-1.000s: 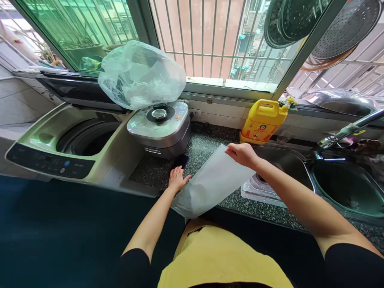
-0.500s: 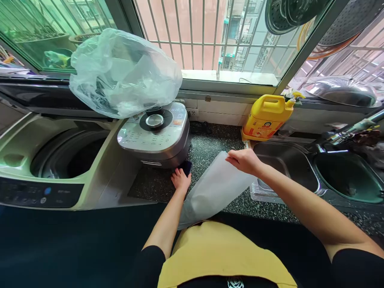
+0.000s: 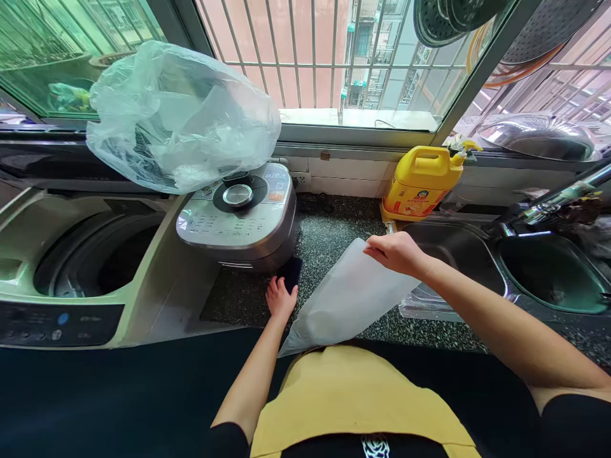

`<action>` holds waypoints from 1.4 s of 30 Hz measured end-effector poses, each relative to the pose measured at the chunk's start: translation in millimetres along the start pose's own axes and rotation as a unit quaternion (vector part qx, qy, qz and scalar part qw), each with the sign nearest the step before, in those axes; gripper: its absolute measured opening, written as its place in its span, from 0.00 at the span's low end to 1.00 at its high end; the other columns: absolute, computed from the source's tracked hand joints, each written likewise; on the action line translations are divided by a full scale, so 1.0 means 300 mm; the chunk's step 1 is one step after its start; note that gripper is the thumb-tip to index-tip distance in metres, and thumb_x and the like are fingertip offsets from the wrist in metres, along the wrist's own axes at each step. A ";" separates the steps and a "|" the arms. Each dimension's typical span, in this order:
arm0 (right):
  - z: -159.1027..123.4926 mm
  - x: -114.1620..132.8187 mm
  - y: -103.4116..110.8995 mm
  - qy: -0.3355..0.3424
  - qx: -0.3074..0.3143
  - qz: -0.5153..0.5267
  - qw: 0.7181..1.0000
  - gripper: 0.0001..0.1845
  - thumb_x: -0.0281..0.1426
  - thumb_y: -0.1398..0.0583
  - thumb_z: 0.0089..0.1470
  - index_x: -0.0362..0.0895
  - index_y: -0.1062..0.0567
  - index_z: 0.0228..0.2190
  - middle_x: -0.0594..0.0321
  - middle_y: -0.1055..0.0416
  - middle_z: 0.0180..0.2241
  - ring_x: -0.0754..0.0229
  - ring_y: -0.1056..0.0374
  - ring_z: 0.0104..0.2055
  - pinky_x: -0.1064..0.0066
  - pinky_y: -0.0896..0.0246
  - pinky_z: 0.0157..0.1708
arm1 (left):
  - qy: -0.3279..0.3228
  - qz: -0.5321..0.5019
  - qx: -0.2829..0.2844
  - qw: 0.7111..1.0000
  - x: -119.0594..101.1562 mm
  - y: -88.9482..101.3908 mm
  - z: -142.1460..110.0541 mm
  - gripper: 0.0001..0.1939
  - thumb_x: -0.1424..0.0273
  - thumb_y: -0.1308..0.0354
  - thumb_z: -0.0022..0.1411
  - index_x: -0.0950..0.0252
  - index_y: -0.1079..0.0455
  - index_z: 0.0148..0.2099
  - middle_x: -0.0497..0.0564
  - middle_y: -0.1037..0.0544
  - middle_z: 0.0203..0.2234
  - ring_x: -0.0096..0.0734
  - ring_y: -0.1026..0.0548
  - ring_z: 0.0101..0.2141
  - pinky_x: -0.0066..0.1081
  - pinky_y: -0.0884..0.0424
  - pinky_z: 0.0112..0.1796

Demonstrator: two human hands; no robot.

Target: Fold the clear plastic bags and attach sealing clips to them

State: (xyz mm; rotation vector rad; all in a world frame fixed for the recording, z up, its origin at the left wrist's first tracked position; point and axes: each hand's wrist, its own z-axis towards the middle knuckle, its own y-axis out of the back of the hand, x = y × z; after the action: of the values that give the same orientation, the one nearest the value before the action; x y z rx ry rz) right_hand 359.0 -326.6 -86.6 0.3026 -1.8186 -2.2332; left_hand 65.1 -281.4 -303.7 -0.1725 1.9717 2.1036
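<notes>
My right hand (image 3: 395,250) is closed in a pinch on the upper corner of a frosted translucent plastic bag (image 3: 344,299), which slopes down to the left over the counter's front edge. The bag's lower end reaches the yellow apron at my body. My left hand (image 3: 280,298) lies low on the dark counter with its fingers spread. It is at the edge of a flat, dark, rectangular object (image 3: 290,273), perhaps touching it; what the object is I cannot make out. Just behind that object stands a silver rice cooker (image 3: 238,219) with a round metal dial on its lid.
A puffed clear plastic bag (image 3: 186,121) hangs over the cooker's back. To the left is a top-loading washing machine (image 3: 136,299) with its drum uncovered. A yellow jug (image 3: 420,184) with a pump stands beside the double sink (image 3: 501,286). A barred window runs behind.
The view has shifted slightly, and my left hand sits a little lower away from the cooker. My right hand still pinches the frosted bag, which looks drawn out straighter.
</notes>
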 end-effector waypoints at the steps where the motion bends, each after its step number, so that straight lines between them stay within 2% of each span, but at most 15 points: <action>1: -0.003 -0.005 0.003 0.003 -0.003 -0.002 1.000 0.21 0.39 0.54 0.60 0.44 0.29 0.25 0.62 0.28 0.19 0.63 0.36 0.21 0.73 0.58 0.22 | -0.026 -0.011 -0.011 1.000 0.032 -0.007 -0.024 0.21 0.62 0.46 0.57 0.70 0.34 0.49 0.65 0.35 0.51 0.50 0.32 0.47 0.42 0.35 0.45; 4: -0.008 -0.015 0.006 0.007 -0.002 -0.003 1.000 0.21 0.39 0.54 0.60 0.44 0.29 0.25 0.62 0.29 0.18 0.63 0.36 0.21 0.73 0.58 0.21 | -0.097 -0.022 -0.022 0.995 0.114 -0.024 -0.084 0.19 0.62 0.45 0.57 0.68 0.31 0.48 0.65 0.33 0.49 0.49 0.32 0.47 0.42 0.36 0.47; 7: -0.008 -0.016 0.002 0.011 0.004 0.003 1.000 0.21 0.39 0.54 0.60 0.44 0.29 0.25 0.62 0.28 0.19 0.63 0.35 0.21 0.73 0.57 0.21 | -0.121 -0.018 -0.014 0.992 0.140 -0.023 -0.102 0.19 0.62 0.46 0.57 0.68 0.30 0.47 0.65 0.33 0.49 0.50 0.32 0.47 0.43 0.36 0.47; 11: -0.005 -0.010 -0.006 0.016 0.000 0.010 1.000 0.21 0.39 0.54 0.60 0.44 0.29 0.25 0.63 0.28 0.19 0.63 0.35 0.21 0.73 0.57 0.21 | -0.100 -0.010 0.007 0.995 0.080 -0.003 -0.058 0.19 0.62 0.45 0.57 0.67 0.30 0.48 0.65 0.34 0.51 0.51 0.32 0.47 0.44 0.36 0.47; 15: -0.012 -0.003 -0.008 0.015 -0.004 0.010 1.000 0.21 0.39 0.54 0.60 0.44 0.30 0.24 0.63 0.29 0.18 0.63 0.36 0.21 0.73 0.57 0.21 | -0.020 -0.026 0.006 0.999 0.007 0.011 -0.001 0.20 0.63 0.44 0.55 0.71 0.31 0.47 0.67 0.35 0.52 0.55 0.33 0.47 0.46 0.35 0.45; 19: -0.029 0.002 0.004 0.008 -0.001 0.005 1.000 0.20 0.39 0.54 0.60 0.44 0.30 0.24 0.63 0.29 0.18 0.63 0.36 0.20 0.73 0.57 0.21 | -0.024 -0.143 0.010 0.989 -0.006 0.032 0.011 0.14 0.66 0.44 0.54 0.68 0.29 0.42 0.66 0.32 0.49 0.52 0.33 0.48 0.46 0.37 0.48; 21: -0.033 0.003 0.014 -0.003 0.005 0.005 1.000 0.19 0.38 0.53 0.60 0.44 0.29 0.24 0.63 0.29 0.18 0.63 0.36 0.21 0.73 0.57 0.21 | -0.063 -0.265 0.044 0.961 -0.023 0.063 0.006 0.14 0.64 0.45 0.55 0.66 0.29 0.41 0.63 0.29 0.46 0.49 0.32 0.48 0.45 0.37 0.49; 22: -0.033 0.003 0.020 -0.009 0.007 0.009 1.000 0.19 0.38 0.52 0.59 0.44 0.29 0.24 0.63 0.28 0.19 0.63 0.35 0.21 0.73 0.57 0.21 | -0.088 -0.335 0.079 0.935 -0.042 0.086 0.005 0.16 0.61 0.46 0.56 0.65 0.30 0.43 0.61 0.28 0.45 0.47 0.32 0.49 0.44 0.37 0.50; 24: -0.029 0.001 0.032 -0.017 0.011 0.019 1.000 0.17 0.38 0.50 0.58 0.44 0.28 0.25 0.63 0.27 0.21 0.63 0.35 0.22 0.73 0.56 0.22 | -0.146 -0.462 0.189 0.854 -0.102 0.143 0.007 0.25 0.54 0.47 0.56 0.65 0.33 0.50 0.60 0.28 0.47 0.45 0.32 0.50 0.41 0.37 0.50; 26: -0.024 -0.003 0.046 -0.020 0.008 0.028 0.999 0.16 0.38 0.49 0.58 0.44 0.28 0.26 0.63 0.27 0.21 0.63 0.35 0.22 0.74 0.56 0.22 | -0.183 -0.528 0.302 0.772 -0.175 0.205 0.012 0.35 0.50 0.42 0.50 0.64 0.36 0.55 0.59 0.27 0.49 0.44 0.31 0.50 0.39 0.37 0.51; 28: -0.025 -0.009 0.063 -0.016 -0.007 0.040 0.999 0.16 0.38 0.49 0.58 0.44 0.28 0.25 0.63 0.28 0.20 0.64 0.35 0.22 0.74 0.55 0.22 | -0.174 -0.541 0.371 0.734 -0.238 0.256 0.014 0.37 0.50 0.37 0.44 0.65 0.34 0.53 0.57 0.25 0.46 0.44 0.30 0.48 0.36 0.35 0.48; 30: -0.032 -0.019 0.082 -0.012 -0.030 0.063 0.997 0.16 0.38 0.48 0.58 0.44 0.28 0.25 0.64 0.28 0.20 0.65 0.36 0.22 0.74 0.54 0.22 | -0.147 -0.525 0.413 0.730 -0.270 0.281 0.009 0.31 0.52 0.35 0.42 0.67 0.28 0.45 0.56 0.22 0.39 0.42 0.27 0.42 0.35 0.33 0.44; 33: -0.052 -0.041 0.116 -0.018 -0.063 0.102 0.993 0.17 0.39 0.48 0.57 0.44 0.27 0.25 0.65 0.30 0.19 0.67 0.38 0.20 0.74 0.52 0.23 | -0.124 -0.504 0.443 0.731 -0.264 0.280 -0.013 0.23 0.52 0.35 0.43 0.69 0.26 0.31 0.53 0.22 0.28 0.36 0.26 0.33 0.32 0.32 0.37; 38: -0.080 -0.084 0.170 -0.050 -0.095 0.145 0.984 0.17 0.41 0.46 0.56 0.44 0.26 0.26 0.66 0.32 0.18 0.68 0.42 0.19 0.74 0.49 0.24 | -0.132 -0.500 0.480 0.709 -0.211 0.253 -0.075 0.22 0.53 0.34 0.42 0.67 0.26 0.31 0.50 0.23 0.27 0.33 0.27 0.32 0.30 0.34 0.38; 42: -0.087 -0.103 0.198 -0.044 -0.107 0.152 0.982 0.17 0.42 0.45 0.55 0.44 0.27 0.24 0.67 0.34 0.17 0.68 0.42 0.19 0.74 0.49 0.24 | -0.118 -0.497 0.464 0.724 -0.192 0.238 -0.130 0.23 0.50 0.37 0.45 0.67 0.29 0.27 0.49 0.24 0.23 0.32 0.28 0.30 0.30 0.34 0.36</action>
State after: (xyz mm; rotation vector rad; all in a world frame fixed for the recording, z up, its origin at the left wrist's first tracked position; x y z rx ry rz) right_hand 399.9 -352.7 -33.6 -0.1098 -1.5244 -2.2222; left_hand 98.3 -329.8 -223.1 -0.5554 1.8437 0.3602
